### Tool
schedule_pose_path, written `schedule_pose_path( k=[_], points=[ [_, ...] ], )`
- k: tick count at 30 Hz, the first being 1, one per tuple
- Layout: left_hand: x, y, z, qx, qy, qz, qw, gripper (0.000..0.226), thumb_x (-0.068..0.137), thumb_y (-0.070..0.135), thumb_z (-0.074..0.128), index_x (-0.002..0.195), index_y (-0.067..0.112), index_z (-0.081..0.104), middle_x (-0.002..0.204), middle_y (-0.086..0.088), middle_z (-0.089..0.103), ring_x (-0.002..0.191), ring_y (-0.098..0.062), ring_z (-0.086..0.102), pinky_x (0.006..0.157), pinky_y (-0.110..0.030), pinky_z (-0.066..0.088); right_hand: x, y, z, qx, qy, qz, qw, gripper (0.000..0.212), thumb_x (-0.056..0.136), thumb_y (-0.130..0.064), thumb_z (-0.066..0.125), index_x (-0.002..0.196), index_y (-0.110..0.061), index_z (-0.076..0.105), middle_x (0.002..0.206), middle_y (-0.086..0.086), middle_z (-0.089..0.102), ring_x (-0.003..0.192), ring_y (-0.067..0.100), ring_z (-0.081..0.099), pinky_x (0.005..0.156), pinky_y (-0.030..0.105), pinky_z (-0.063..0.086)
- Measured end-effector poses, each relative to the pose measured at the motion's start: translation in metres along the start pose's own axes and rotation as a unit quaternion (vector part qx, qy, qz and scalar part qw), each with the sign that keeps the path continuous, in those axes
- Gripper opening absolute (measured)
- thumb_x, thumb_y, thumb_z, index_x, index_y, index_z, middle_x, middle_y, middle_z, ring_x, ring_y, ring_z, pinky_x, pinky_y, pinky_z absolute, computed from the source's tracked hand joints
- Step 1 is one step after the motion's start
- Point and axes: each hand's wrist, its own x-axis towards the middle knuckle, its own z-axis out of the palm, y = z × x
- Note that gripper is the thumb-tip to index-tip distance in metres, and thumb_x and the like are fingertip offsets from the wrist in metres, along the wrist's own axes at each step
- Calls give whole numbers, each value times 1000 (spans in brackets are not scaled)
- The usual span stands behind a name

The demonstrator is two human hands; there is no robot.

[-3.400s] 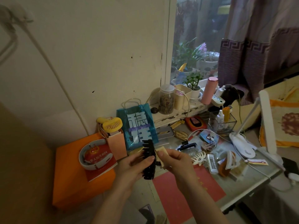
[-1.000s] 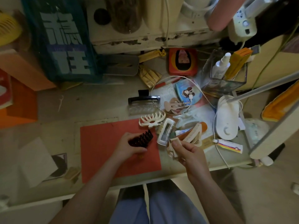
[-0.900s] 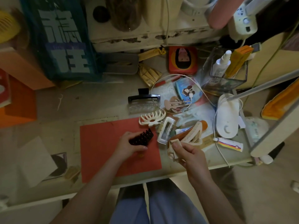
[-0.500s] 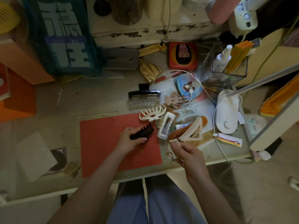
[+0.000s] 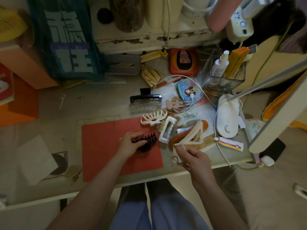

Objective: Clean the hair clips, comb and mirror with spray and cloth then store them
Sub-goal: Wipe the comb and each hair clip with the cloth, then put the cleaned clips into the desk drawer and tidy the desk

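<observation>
Head cam, looking down at the desk (image 5: 54, 112):

Left hand (image 5: 131, 144) is on the black claw clip (image 5: 146, 141), fingers curled over its top, thumb underneath. Clip lies on the red mat (image 5: 106, 146), near the mat's right edge, teeth pointing up-right. Hand grips it; the clip rests on or just above the mat, can't tell which.

Right hand (image 5: 192, 156) pinches a small cream cloth (image 5: 177, 150) between thumb and forefinger, other fingers curled in. Cloth hangs folded just off the mat's right edge, near the desk's front edge. Its top corner sits right at the brown wooden comb (image 5: 176, 138); contact can't be confirmed.

Other task items, all right of the mat in one pile:
- cream claw clip (image 5: 153, 117), just above the mat's top right corner
- clear rectangular clip (image 5: 167, 129), beside it, tilted
- black-and-clear claw clip (image 5: 146, 102), further back
- beige triangular clip (image 5: 193, 134), lying over the comb
- pink small clips (image 5: 176, 103), near a white cable (image 5: 209, 100)
- spray bottle (image 5: 219, 63), upright in a clear box (image 5: 224, 80) at the back right

Mirror: can't pick it out for certain.

Rest: white lamp base (image 5: 227, 118) right of the pile, small tube (image 5: 230, 143) in front of it, blue bag (image 5: 66, 42) at back left.
</observation>
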Motion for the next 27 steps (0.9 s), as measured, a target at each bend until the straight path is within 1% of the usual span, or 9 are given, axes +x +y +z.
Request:
schedule_pose_path(
  k=[4,8,10,13,14,17,19,23,27],
  points=[
    [-15,4,-5,-31,22,-7,999,35,79,33,75,111,42,63,115,4,52,119,-24,47,109,-45,35,-2,-6,-1,-5,-11,-7,1000,9,84,-11,67,87,-7,75,80,8,74,70,14,69,65,24,55],
    [-39,20,-20,-84,56,-18,995,39,82,30,72,121,29,62,129,2,51,126,-18,44,109,-35,32,-3,-15,3,-34,-34,-24,999,10,83,-14,68,88,-8,75,82,10,73,75,18,67,74,32,52],
    [-53,28,-29,-105,73,-14,992,40,84,31,70,122,27,62,134,1,50,126,-18,44,105,-33,34,-4,-21,8,-51,-46,-42,997,12,82,-15,69,90,-8,75,84,10,74,76,18,68,70,30,54],
    [-75,42,-41,-150,105,10,983,31,83,30,70,114,27,65,125,3,55,117,-13,49,96,-24,38,-9,-28,15,-84,-64,-95,990,12,82,-15,71,92,-10,74,78,6,73,68,13,68,56,20,50],
    [-83,47,-44,-172,112,17,979,25,83,30,70,108,28,67,119,6,59,110,-9,52,89,-19,39,-10,-30,18,-94,-67,-111,987,11,81,-15,72,91,-10,73,76,6,73,67,13,68,53,19,49],
    [-109,67,-52,-220,102,41,969,6,84,28,68,88,32,69,88,21,67,85,9,58,68,-6,42,-14,-36,31,-112,-89,-147,979,8,80,-12,73,86,-8,69,71,5,71,59,10,66,47,16,46],
    [-123,76,-56,-235,95,62,965,6,83,26,68,81,31,70,75,23,69,77,12,62,66,-2,42,-16,-37,42,-136,-115,-164,970,9,79,-12,74,83,-8,67,71,7,70,57,9,64,46,16,45],
    [-146,83,-65,-271,105,82,953,6,82,18,71,82,24,73,75,16,73,76,9,65,65,-4,44,-21,-35,66,-189,-165,-180,951,8,80,-19,75,85,-15,70,79,5,73,77,22,71,65,35,57],
    [-161,74,-80,-282,151,77,944,9,76,24,77,84,24,75,80,13,74,79,3,67,66,-7,47,-38,-35,93,-204,-213,-207,933,16,83,-28,71,85,-12,69,76,2,73,71,18,71,58,33,57]
  ],
)
